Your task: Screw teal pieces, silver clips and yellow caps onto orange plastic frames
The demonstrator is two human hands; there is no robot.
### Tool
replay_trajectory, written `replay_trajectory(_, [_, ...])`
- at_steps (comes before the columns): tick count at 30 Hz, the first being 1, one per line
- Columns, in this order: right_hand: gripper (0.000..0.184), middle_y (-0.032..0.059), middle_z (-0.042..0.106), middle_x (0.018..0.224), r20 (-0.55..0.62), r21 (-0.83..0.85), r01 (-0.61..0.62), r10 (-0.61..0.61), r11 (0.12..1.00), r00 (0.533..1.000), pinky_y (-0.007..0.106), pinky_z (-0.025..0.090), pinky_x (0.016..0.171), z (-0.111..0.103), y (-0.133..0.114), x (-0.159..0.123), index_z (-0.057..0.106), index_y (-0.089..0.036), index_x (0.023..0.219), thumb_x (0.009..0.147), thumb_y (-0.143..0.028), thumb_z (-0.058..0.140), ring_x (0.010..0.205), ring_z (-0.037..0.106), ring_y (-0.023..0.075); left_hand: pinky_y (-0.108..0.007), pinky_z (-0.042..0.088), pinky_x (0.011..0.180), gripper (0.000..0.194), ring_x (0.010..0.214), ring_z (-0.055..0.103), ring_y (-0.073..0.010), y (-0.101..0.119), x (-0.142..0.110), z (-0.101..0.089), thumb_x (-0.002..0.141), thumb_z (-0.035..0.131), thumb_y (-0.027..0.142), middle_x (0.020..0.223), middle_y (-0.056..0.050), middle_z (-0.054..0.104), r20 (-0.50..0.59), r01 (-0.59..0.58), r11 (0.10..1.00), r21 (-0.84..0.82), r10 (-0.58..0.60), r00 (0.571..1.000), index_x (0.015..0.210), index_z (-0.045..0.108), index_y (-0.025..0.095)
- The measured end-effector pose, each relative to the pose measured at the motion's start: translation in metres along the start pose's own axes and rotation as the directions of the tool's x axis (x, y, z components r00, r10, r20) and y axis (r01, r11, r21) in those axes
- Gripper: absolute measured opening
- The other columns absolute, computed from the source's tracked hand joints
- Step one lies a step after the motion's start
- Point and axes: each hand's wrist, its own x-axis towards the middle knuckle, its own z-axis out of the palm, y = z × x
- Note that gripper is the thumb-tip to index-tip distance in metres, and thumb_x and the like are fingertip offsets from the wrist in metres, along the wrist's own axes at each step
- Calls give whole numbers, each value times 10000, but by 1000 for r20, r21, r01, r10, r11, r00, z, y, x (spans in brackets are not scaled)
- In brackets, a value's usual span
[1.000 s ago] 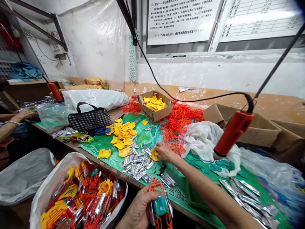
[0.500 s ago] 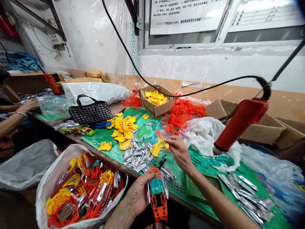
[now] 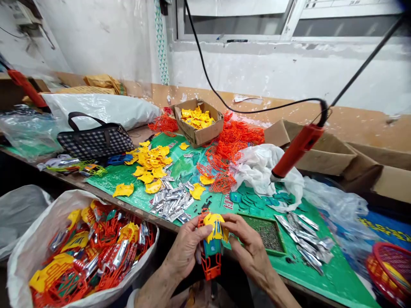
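Note:
My left hand (image 3: 184, 246) grips an orange toy car frame (image 3: 211, 273) with silver side pieces and a teal part (image 3: 212, 247) in its middle. Across the car's upper end lies a yellow plastic cover (image 3: 214, 226), pinched by the fingers of my right hand (image 3: 248, 239) and pressed by my left thumb. Both hands are in front of the table's edge. Just beyond them, on the green table cover, lie a pile of silver parts (image 3: 175, 200) and several yellow covers (image 3: 152, 158). A green tray (image 3: 275, 253) of small grey bits stands beside my right hand.
A white sack (image 3: 19, 265) of assembled toy cars stands at the left. A red power screwdriver (image 3: 297, 150) hangs on a cable at the right. Behind are a cardboard box (image 3: 205, 136) of yellow covers, orange frames (image 3: 239, 139) and a checked bag (image 3: 93, 143).
My right hand has brought a yellow cover from the table onto the orange car in my left hand. The view has turned right and down; the co-worker's arm is out of sight.

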Motion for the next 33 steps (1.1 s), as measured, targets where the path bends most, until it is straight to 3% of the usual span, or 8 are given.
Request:
replay_trajectory(4, [365,99,650,1149,16,99,-352,353,931,936,377,536,864,4,-18,0,630,-224,1089,757,-349,719,1040,632,256,-245,496,755,434,840,654,-197,-1,-10,6,731,769,249,952,-49,739,58,-104,971,218,93,994,1148,692,154])
replay_trajectory(7, [543,90,680,1069,8,158,-451,456,878,890,377,534,846,12,-23,1,569,-214,1119,658,-380,802,955,656,249,-278,483,828,416,971,639,-252,1,-17,14,766,730,263,1022,-65,734,112,-103,961,257,76,991,1168,693,163])
replay_trajectory(13, [605,63,676,1075,103,476,-462,474,749,875,338,524,847,11,-14,-4,581,-221,1128,596,-340,845,976,650,232,-296,481,847,395,967,644,-253,6,-25,23,835,621,246,1069,-71,724,170,-115,934,338,60,984,1217,666,161])
replay_trajectory(16, [696,78,662,1167,17,531,-413,478,740,878,354,520,851,3,-6,-12,601,-233,1169,553,-422,862,988,642,252,-322,469,913,467,1035,626,-267,3,-27,20,809,626,189,1109,-62,715,156,-116,911,397,57,986,1276,622,181])
replay_trajectory(19, [784,86,633,1241,-107,580,-274,405,767,908,376,505,890,-2,2,-22,592,-266,1222,541,-576,826,1024,626,265,-336,378,1049,462,1176,546,-282,-4,-27,15,772,676,156,1199,-58,679,129,-243,807,537,207,970,1231,661,203])
replay_trajectory(27, [796,109,603,1234,-407,494,8,223,869,886,445,476,971,6,13,-36,548,-300,1271,599,-693,718,1085,610,286,-356,426,1033,443,1119,586,-283,-23,-27,35,840,562,76,1178,-148,659,453,-575,573,584,357,817,1265,636,180])
replay_trajectory(31, [826,101,602,1228,-480,450,82,163,889,862,404,516,922,8,18,-39,521,-286,1307,613,-690,714,1066,624,263,-412,451,1042,573,1225,526,-255,-40,-19,33,877,413,4,1291,-147,584,658,-785,148,602,466,592,1417,456,192])
replay_trajectory(33, [779,92,609,1224,-496,444,94,157,891,854,353,529,897,9,19,-41,530,-272,1304,649,-649,721,1053,628,237,-404,467,1034,613,1255,497,-242,-43,-17,32,885,385,-13,1317,-158,551,726,-794,-46,607,437,530,1467,353,176])
